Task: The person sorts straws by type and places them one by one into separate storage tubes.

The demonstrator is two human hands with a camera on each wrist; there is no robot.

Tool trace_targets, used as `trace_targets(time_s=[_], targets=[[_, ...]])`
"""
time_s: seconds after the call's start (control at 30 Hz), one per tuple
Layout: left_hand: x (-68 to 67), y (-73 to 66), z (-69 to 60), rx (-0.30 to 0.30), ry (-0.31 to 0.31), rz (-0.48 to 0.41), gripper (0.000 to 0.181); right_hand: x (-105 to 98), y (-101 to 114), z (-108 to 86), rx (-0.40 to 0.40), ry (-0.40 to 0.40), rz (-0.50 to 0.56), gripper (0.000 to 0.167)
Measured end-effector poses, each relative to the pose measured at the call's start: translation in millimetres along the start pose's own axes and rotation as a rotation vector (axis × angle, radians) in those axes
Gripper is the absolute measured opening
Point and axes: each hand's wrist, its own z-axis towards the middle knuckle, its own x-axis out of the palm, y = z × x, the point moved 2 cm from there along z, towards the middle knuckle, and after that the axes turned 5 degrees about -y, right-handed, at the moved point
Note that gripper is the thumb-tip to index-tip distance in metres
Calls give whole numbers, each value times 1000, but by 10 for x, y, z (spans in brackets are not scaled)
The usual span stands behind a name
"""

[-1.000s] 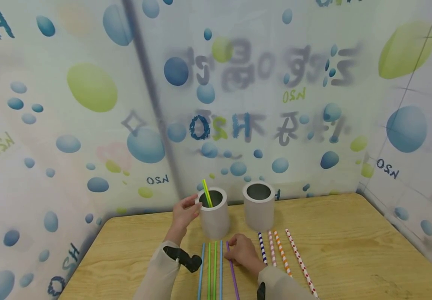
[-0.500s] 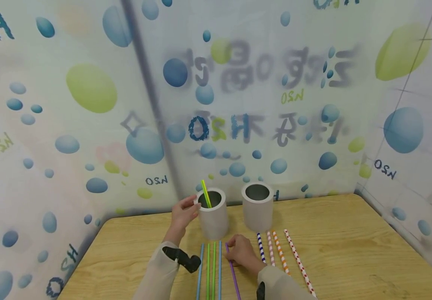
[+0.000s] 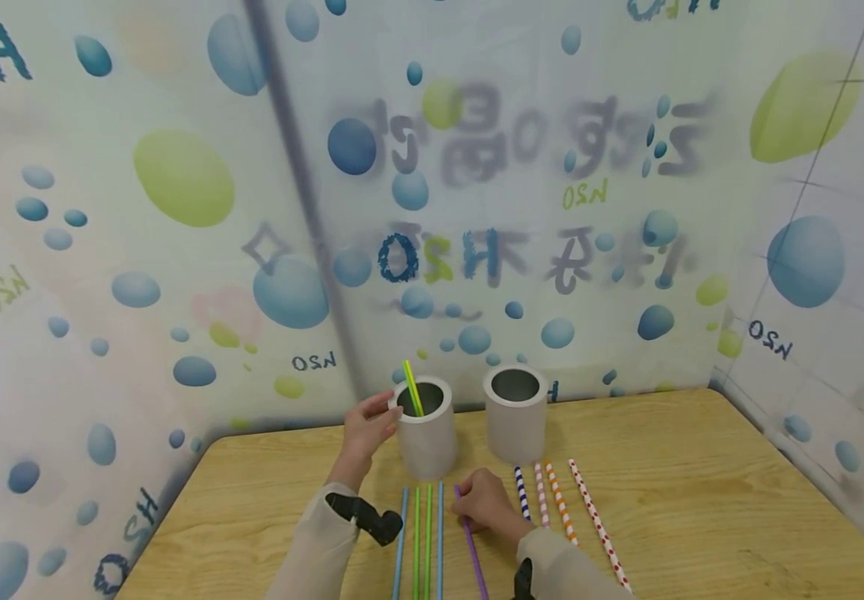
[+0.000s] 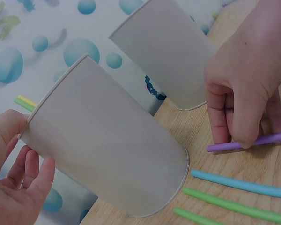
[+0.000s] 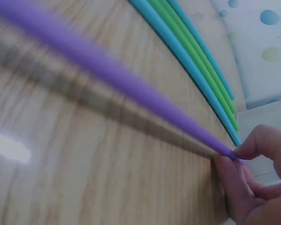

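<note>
Between the right hand's (image 3: 490,507) (image 5: 260,180) thumb and fingers, the purple straw (image 3: 476,554) (image 4: 267,140) (image 5: 131,89) is pinched near its far end; a shadow lies beside it on the wood in the right wrist view. The left hand (image 3: 367,433) (image 4: 16,173) holds the left grey cup (image 3: 429,446) (image 4: 107,140) at the left of its rim, its lower fingers loosely bent. Yellow and green straws (image 3: 413,390) (image 4: 24,103) lean inside this upright cup. Blue and green straws (image 3: 428,542) (image 4: 234,204) (image 5: 196,61) lie left of the purple one.
A second grey cup (image 3: 516,425) (image 4: 164,51) stands to the right of the first, with nothing seen inside it. Several striped and dotted paper straws (image 3: 598,521) lie on the wooden table (image 3: 716,500) at the right. A patterned curtain (image 3: 476,192) hangs behind the table.
The right hand has shifted slightly right, and the purple straw with it, away from the blue straw beside it. The left hand stays at the cup.
</note>
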Motion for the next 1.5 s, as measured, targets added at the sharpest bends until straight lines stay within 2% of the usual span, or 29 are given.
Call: trace_targets(time_s=[0.13, 0.33, 0.5, 0.6, 0.83, 1.27, 1.5], targets=[[0, -5, -13, 3, -2, -3, 35, -28, 2, 20, 29, 30, 28, 5], [8, -8, -24, 0, -6, -5, 36, -90, -11, 65, 107, 92, 123, 14], [16, -11, -27, -8, -8, 0, 35, -126, -47, 96, 180, 78, 226, 26], [17, -14, -24, -10, -10, 1, 35, -139, -58, 115, 194, 72, 290, 31], [20, -26, -19, 0, -9, -2, 35, -188, 73, 152, 67, 78, 344, 35], [7, -31, -34, 25, -13, -19, 36, -384, 397, 254, -32, 5, 428, 34], [5, -29, -26, 13, -9, -11, 36, -524, 681, 324, -107, -38, 402, 29]])
